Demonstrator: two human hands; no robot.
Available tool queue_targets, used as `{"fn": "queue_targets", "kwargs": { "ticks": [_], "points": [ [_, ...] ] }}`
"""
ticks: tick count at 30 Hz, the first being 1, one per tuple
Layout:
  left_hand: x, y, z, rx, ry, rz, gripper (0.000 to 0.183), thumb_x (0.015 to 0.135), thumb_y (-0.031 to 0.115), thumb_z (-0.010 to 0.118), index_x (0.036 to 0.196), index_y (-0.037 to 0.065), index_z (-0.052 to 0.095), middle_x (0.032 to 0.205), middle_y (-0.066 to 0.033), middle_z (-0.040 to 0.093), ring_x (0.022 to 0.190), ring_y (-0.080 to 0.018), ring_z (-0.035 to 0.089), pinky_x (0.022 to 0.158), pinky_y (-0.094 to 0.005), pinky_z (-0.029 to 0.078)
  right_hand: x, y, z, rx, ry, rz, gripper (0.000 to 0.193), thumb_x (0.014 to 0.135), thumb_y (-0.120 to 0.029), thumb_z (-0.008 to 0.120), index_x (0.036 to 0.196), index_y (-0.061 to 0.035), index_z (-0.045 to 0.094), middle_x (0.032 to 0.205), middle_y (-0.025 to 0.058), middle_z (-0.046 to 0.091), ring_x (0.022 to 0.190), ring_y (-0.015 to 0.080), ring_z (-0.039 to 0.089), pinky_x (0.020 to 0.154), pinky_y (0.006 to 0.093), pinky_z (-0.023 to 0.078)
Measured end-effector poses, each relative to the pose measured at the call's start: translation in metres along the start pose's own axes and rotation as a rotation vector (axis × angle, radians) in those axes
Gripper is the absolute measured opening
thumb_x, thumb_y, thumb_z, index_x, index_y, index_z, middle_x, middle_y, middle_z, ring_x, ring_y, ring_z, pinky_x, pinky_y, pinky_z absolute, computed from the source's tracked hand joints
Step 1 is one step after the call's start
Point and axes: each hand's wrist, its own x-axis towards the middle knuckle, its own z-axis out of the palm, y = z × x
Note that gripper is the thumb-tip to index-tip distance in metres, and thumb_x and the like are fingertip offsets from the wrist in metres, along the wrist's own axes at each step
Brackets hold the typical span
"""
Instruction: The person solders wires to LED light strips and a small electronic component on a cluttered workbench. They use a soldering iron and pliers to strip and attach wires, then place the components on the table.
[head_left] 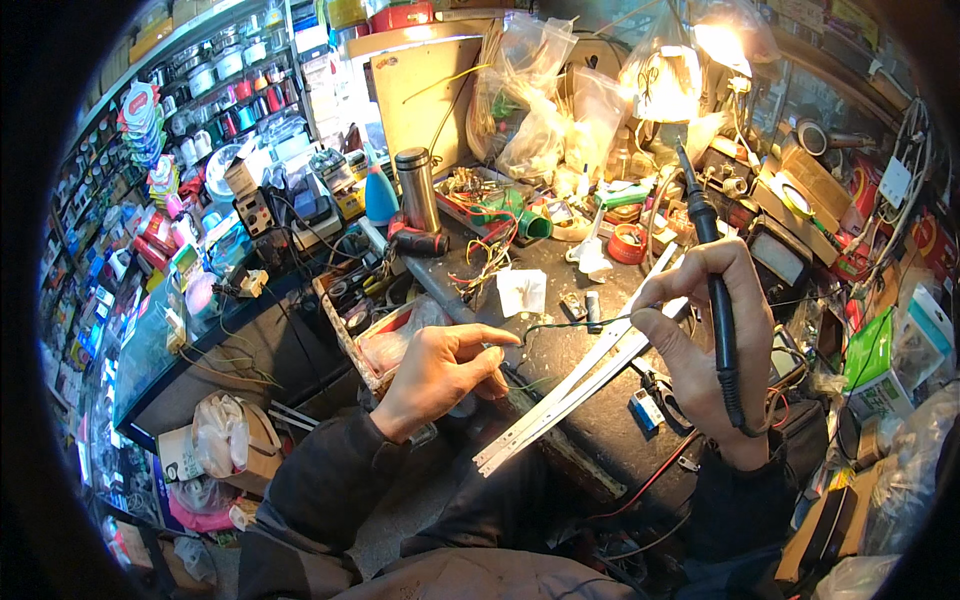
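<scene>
Right hand [697,365] gripping soldering iron [722,320]; left hand [435,375] at dark wire [575,323], cannot tell if pinching; likely wire-preparation step by white LED strips [565,406]; next move calls for steady wire

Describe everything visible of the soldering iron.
The soldering iron is long and slim, with a black, plastic-looking handle and a narrower, metal-looking shaft tapering to a point. A ribbed black sleeve ends the handle near the wrist. The right hand holds it steeply tilted above the cluttered workbench, shaft uppermost and leaning slightly left. The tip seems to touch nothing; whether it is hot cannot be told.
</scene>
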Motion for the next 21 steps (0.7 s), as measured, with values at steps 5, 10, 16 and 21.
{"fn": "queue_targets", "kwargs": {
  "ticks": [5, 10, 16, 21],
  "points": [
    [0.005, -0.009, 0.000, -0.155, -0.010, -0.055, 0.024, 0.114, 0.015, 0.058, 0.123, -0.005, 0.066, 0.104, -0.0167, 0.081, 0.092, -0.0209, 0.081, 0.077, -0.0310, 0.066, 0.001, 0.001, 0.000, 0.008, 0.007, -0.008, 0.041, 0.089, 0.013, 0.078, 0.111, -0.0051, 0.048, 0.101, 0.0087, 0.063, 0.098, 0.0175, 0.071, 0.094, 0.0354, 0.058],
    [0.005, -0.017, -0.003, -0.109, -0.059, -0.040, 0.021, 0.113, 0.015, 0.063, 0.123, -0.003, 0.065, 0.111, -0.0162, 0.080, 0.099, -0.0209, 0.080, 0.081, -0.0314, 0.065, 0.001, 0.003, -0.003, 0.037, 0.034, 0.033, 0.042, 0.089, 0.014, 0.078, 0.111, -0.0049, 0.048, 0.102, 0.0083, 0.062, 0.098, 0.0177, 0.071, 0.096, 0.0357, 0.059],
    [-0.009, -0.006, -0.007, 0.590, 0.116, 0.202, 0.011, 0.097, 0.009, 0.082, 0.103, 0.000, 0.080, 0.106, -0.0102, 0.080, 0.090, -0.0145, 0.075, 0.074, -0.0256, 0.057, 0.001, 0.005, -0.001, -0.003, 0.044, 0.006, 0.042, 0.089, 0.013, 0.078, 0.111, -0.0052, 0.047, 0.103, 0.0081, 0.060, 0.099, 0.0177, 0.071, 0.096, 0.0355, 0.059],
    [-0.005, -0.004, -0.010, 0.754, 0.223, 0.549, 0.014, 0.088, 0.004, 0.087, 0.100, 0.000, 0.081, 0.094, -0.0097, 0.078, 0.082, -0.0160, 0.074, 0.068, -0.0271, 0.055, 0.001, 0.005, -0.003, 0.022, 0.036, -0.001, 0.043, 0.089, 0.012, 0.079, 0.112, -0.0053, 0.047, 0.103, 0.0063, 0.058, 0.099, 0.0172, 0.071, 0.097, 0.0352, 0.060]
  ]
}}
